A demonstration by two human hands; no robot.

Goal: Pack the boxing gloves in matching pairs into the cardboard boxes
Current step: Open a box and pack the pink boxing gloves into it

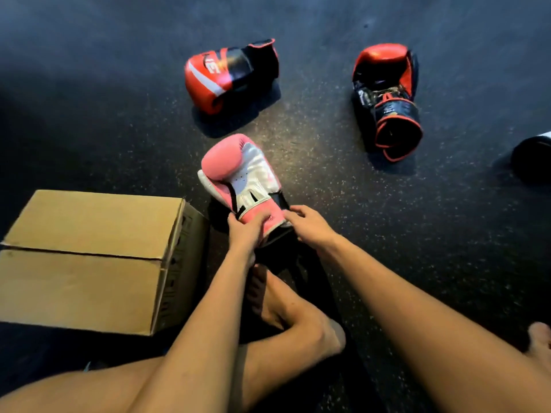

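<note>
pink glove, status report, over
Both gripping: left hand and right hand on pink glove cuff. Closed cardboard box beside it. Loose beyond on floor: red glove, second red glove. Nothing blocking.

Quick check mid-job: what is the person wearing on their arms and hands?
Nothing shows on either. The left hand and right hand are bare, with no gloves, rings or wristbands visible, and both forearms are uncovered to the frame edge.

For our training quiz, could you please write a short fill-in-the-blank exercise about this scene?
The left hand and right hand hold only ___ glove, the pink and white boxing glove.
___ red and black boxing gloves lie on the dark speckled floor.
The brown cardboard box's top flaps are ___.
Missing words: one; two; closed.
</note>
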